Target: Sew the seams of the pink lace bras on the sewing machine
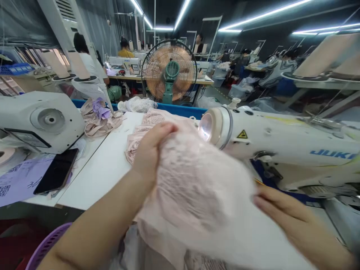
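Note:
A pale pink lace garment piece (pixel 194 180) is stretched between my two hands, smeared by motion on its right side. My left hand (pixel 150 150) grips its upper left edge, thumb on top. At its right edge, my right hand (pixel 281 206) is closed with the fingertips against the cloth. A thin yellow-orange thing (pixel 259 182) shows at those fingertips; its kind is not clear. Behind the cloth, more pink lace pieces (pixel 135 140) lie piled on the white table (pixel 98 172). The sewing machine (pixel 253 131) stands right of the cloth, its lamp lit.
At left are another machine head (pixel 42 120), a phone (pixel 57 172) on purple paper (pixel 25 180), and pink and purple straps (pixel 98 116). Below sits a purple basket (pixel 47 243). A large fan (pixel 168 71) stands beyond the table, with people at other machines behind.

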`<action>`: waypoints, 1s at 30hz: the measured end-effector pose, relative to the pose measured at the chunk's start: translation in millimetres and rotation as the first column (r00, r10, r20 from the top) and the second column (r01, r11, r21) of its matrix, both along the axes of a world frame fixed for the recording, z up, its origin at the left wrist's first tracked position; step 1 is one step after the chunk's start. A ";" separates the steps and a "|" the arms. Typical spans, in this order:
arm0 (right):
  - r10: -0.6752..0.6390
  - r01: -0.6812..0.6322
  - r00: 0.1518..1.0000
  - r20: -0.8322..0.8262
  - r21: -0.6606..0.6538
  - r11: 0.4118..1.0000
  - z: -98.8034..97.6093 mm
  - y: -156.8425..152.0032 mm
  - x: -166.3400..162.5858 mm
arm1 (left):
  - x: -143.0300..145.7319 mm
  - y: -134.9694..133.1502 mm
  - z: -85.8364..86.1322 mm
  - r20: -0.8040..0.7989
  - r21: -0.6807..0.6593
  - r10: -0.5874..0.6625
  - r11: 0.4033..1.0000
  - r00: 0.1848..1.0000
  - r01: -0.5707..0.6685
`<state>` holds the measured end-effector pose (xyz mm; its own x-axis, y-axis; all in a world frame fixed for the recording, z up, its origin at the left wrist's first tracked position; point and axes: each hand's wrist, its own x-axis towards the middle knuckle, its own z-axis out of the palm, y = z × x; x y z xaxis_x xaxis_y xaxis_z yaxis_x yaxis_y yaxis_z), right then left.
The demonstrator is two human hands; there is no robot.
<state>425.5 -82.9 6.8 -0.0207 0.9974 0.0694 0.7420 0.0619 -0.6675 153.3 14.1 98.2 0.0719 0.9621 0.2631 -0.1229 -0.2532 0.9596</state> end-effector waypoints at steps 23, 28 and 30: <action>0.135 -0.253 0.909 0.395 0.266 0.930 -61.8 59.0 -86.6 | 43.8 17.1 -126.8 -0.969 0.165 -0.005 0.735 0.248 0.657; 0.179 -0.417 0.848 0.498 0.419 0.807 -72.8 18.9 -53.5 | 40.0 11.7 -127.4 -0.988 0.126 0.157 0.777 0.004 0.617; 0.143 -0.429 0.823 0.550 0.436 0.791 -76.8 5.7 -41.9 | 42.0 8.3 -123.0 -0.983 0.092 0.164 0.827 -0.082 0.554</action>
<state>383.6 -77.1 -70.0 -0.4707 0.7451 0.4725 0.8330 0.5517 -0.0401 195.3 22.4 -24.8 0.7453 0.6663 -0.0239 0.6645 -0.7452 -0.0552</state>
